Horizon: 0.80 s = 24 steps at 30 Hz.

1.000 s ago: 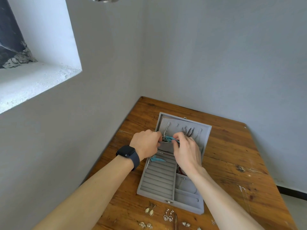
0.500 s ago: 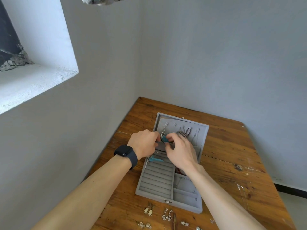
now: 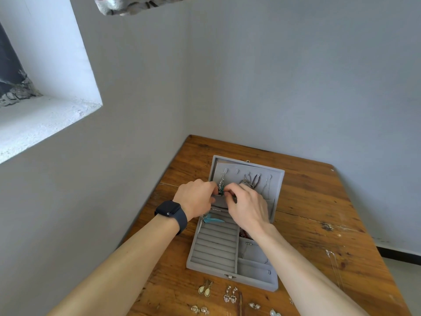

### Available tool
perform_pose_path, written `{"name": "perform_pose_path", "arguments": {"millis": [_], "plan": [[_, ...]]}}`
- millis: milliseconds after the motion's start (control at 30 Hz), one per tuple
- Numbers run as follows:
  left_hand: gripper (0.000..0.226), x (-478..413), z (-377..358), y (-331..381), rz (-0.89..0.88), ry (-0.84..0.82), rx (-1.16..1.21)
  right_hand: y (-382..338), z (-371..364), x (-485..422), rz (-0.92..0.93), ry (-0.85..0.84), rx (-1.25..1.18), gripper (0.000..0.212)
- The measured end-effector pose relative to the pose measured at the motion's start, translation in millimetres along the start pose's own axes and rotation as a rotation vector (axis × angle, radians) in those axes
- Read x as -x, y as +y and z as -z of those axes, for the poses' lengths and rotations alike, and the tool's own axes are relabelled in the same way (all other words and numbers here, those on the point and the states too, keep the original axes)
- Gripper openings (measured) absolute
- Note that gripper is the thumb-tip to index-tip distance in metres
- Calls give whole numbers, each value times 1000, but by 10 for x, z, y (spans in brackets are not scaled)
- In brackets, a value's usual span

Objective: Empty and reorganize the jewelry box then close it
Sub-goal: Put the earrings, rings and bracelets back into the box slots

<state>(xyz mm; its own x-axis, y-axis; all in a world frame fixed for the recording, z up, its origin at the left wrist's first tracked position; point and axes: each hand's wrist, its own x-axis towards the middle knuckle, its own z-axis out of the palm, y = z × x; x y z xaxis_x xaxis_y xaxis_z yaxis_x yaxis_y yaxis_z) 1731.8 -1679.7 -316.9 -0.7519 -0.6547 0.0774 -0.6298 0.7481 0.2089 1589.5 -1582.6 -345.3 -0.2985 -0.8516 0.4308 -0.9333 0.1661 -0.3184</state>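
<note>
We have both hands at the back half of the open jewelry box (image 3: 250,281), where its tray meets the raised lid (image 3: 274,179). The left grip (image 3: 196,199) and the right grip (image 3: 248,206) are both closed narrow, with thumb and fingertips pinching the teal-beaded chain (image 3: 221,190). This chain hangs from the leftmost hook of the lid, and its teal end sits right between the two grips.

We judge it very light, limp and easy to tangle, with links fine enough to snag on the hook or on the velvet. It is best held near the top loop and lifted up off the hook, not pulled downward by the beads. The darker necklaces (image 3: 252,180) hang from the lid's middle hooks, just beside the right grip's knuckles, and could catch on it.

A teal feather piece (image 3: 214,220) lies on the ring rolls (image 3: 216,245) inside the box, below the left grip. Several earrings (image 3: 205,290) already lie on the worktop (image 3: 319,201) in front of the box, so the emptying looks partly done.
</note>
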Motion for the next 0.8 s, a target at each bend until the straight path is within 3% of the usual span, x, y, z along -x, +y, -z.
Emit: {"name": "perform_pose_path", "arguments": {"millis": [167,300,533,667,800], "plan": [[24,3,-9,-7,-9,6,-15,-15,-5,17,109,34,66,24],[26,-2,-3,-6,1,-6,-5,6,-17,6,77,80,80,13],[25,1,0,-2,2,-19,11,5,-68,-29,36,-79,91,27],[18,49,47,-30,53,-5,292,27,-52,26,-35,-169,-32,34],[13,149,175,-27,118,59,726,27,128,134,-174,-97,-336,28]]}}
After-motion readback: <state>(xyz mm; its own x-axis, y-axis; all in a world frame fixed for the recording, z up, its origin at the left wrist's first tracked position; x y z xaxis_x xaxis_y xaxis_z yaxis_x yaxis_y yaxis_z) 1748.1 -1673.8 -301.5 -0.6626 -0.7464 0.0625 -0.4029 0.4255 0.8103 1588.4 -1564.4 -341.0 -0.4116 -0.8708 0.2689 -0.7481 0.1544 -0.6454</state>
